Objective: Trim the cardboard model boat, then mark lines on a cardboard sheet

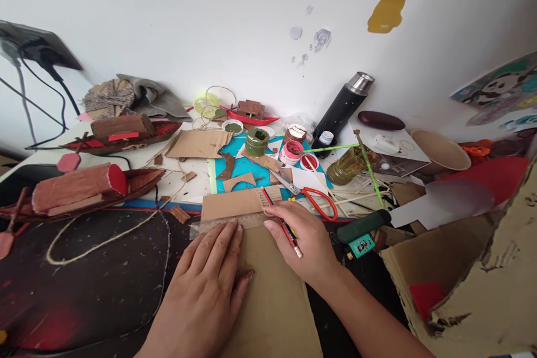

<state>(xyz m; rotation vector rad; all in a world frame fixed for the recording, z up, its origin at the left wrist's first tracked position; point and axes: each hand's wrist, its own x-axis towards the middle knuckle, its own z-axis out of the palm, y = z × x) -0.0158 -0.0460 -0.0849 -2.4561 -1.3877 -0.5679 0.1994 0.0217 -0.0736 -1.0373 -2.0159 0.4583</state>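
My left hand (205,285) lies flat with its fingers stretched out, pressing a clear ruler (253,220) onto a sheet of brown cardboard (274,296). My right hand (312,243) is closed around a red and black pencil (287,231). The pencil's white eraser end points toward me, and its other end lies over the cardboard beyond the ruler, by a patch of bared corrugation (272,194). Just past the right hand rest scissors with orange handles (334,210). A dark green case (364,226) sits to the right.
Painted cardboard boats (79,190) stand at left, with twine (100,246) looping over the dark mat. Behind my hands are a green paint jar (257,142), a pink paint jar (291,154) and cardboard scraps. A black thermos (342,106) leans on the wall. A cardboard box (453,257) is at right.
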